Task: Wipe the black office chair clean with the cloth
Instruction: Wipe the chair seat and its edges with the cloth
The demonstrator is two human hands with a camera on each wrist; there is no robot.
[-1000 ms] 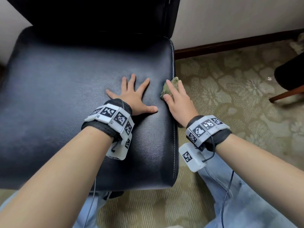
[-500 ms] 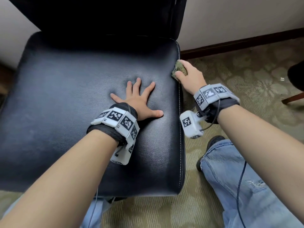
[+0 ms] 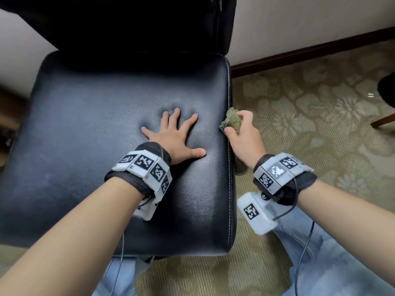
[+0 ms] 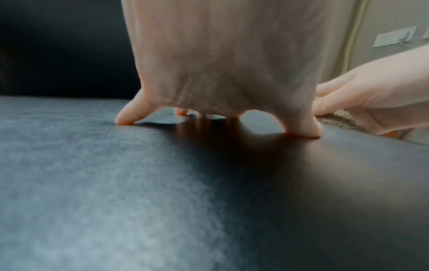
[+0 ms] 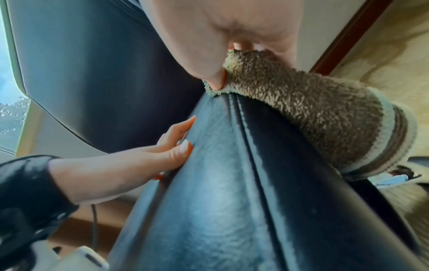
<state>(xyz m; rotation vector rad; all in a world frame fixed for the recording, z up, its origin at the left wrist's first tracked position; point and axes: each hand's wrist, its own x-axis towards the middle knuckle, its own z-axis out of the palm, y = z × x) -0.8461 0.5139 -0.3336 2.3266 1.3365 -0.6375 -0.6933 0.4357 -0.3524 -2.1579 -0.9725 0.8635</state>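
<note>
The black office chair (image 3: 96, 146) fills the head view, its leather seat facing me. My left hand (image 3: 175, 133) lies flat on the seat with fingers spread, pressing the cushion (image 4: 162, 183). At the seat's right edge my right hand (image 3: 239, 129) grips the olive-green cloth (image 3: 232, 121) against the stitched side seam. In the right wrist view the cloth (image 5: 301, 113) hangs down the chair's side panel (image 5: 232, 183), pinched under the thumb, with the left hand (image 5: 162, 152) on the seat top.
Patterned beige carpet (image 3: 310, 124) spreads to the right of the chair. A dark wooden skirting board (image 3: 310, 52) runs along the white wall. A wooden furniture leg (image 3: 382, 120) stands at the far right. My knees in blue jeans (image 3: 320, 263) kneel beside the seat.
The right hand slid the cloth forward along the seat's right edge toward the backrest, then back toward me to mid-edge. The left hand stayed flat on the seat.
</note>
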